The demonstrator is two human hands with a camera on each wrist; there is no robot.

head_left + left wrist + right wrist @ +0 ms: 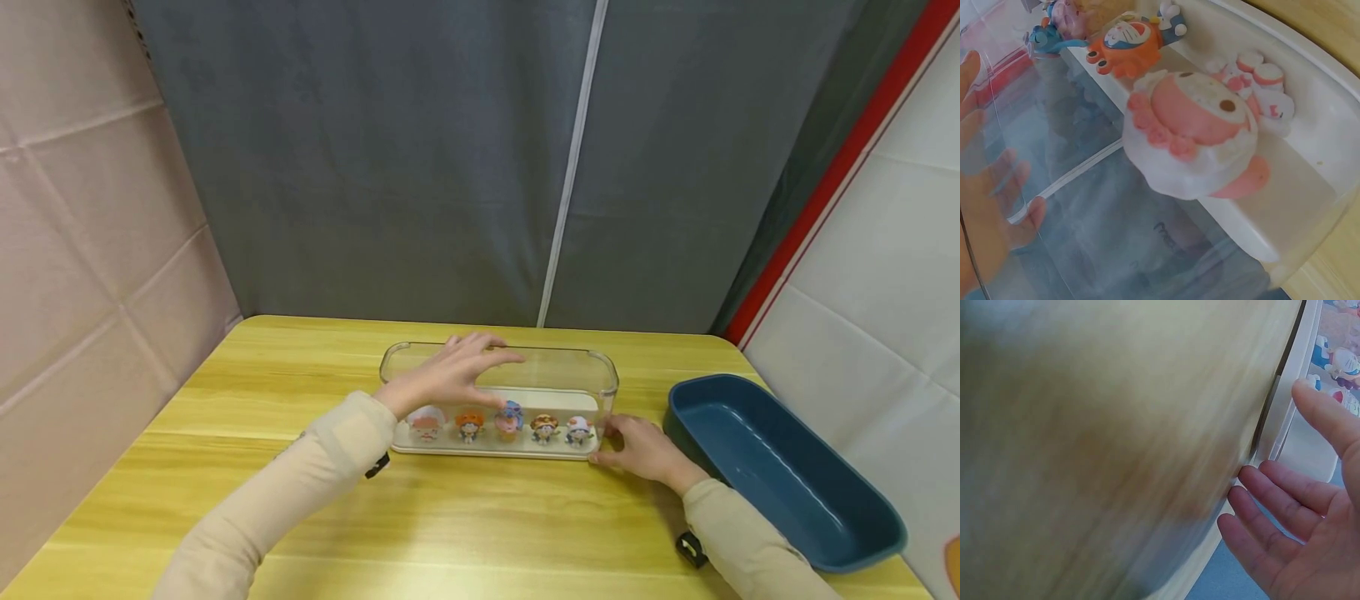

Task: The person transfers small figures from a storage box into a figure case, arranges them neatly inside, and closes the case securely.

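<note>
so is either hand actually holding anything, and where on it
Nothing is gripped. The left hand rests flat on top of the clear cover; the right hand's straight fingers touch its right end at the base.

Clear, see-through cover (570, 371) under the left hand (450, 375), sitting on a cream-white base (495, 447). Beneath that hand, a pink-and-white figure (1194, 140); beside it an orange one (1125, 40), then a blue-and-pink one (509, 419). Past the right hand (641, 450), a dark blue tray (787, 475). Yellow wood-grain table (225, 400). Beige sleeves (300, 483).
</note>
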